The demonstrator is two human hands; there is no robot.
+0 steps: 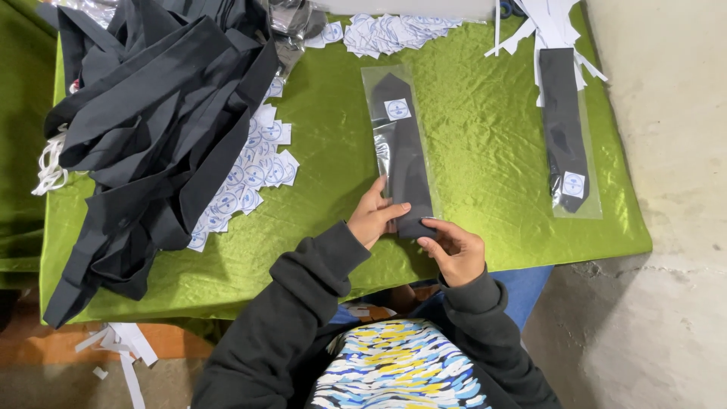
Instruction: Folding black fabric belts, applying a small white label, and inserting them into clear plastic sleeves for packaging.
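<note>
Left hand [372, 216] and right hand [454, 250] pinched the near end of a dark tie [405, 163], soft and light, inside its slippery clear sleeve [376, 79].

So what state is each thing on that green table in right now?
Tie in clear sleeve: mostly inside, near end sticking out, held by both hands.
Left hand: gripping the tie's near end.
Right hand: pinching the tie's near end.
Packed tie: sleeved, lying flat, untouched.
Pile of black ties: loose, unpacked, heaped.
Round-printed labels: scattered loose beside the pile.
Green cloth: spread over the table, wrinkled.
</note>
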